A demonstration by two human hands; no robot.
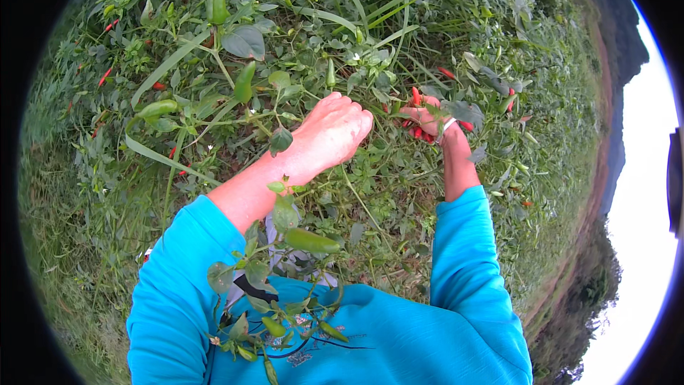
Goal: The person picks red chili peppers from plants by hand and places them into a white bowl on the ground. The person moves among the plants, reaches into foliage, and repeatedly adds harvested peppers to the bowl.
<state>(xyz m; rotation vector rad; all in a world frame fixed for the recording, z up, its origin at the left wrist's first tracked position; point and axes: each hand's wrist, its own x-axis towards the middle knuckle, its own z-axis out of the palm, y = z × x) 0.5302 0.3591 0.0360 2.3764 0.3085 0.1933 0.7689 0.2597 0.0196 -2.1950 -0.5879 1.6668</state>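
My left hand (332, 130) is closed in a fist among the chili plants, its back turned up. The curled fingers face away, so whatever they may grip is hidden. To its right, my right hand (430, 122) is closed around several red chili peppers (419, 132), which poke out above and below the fingers. A leaf partly covers that hand, and a pale band circles its wrist. Just beyond my left fist hangs a green chili pepper (330, 73).
Large green chilies (216, 3) hang at the upper left, and another green chili (311, 241) on a stem rises close before my body. Red chilies (105, 76) dot the foliage. Long grass blades (171, 70) cross the plants. Hills and sky lie at the right.
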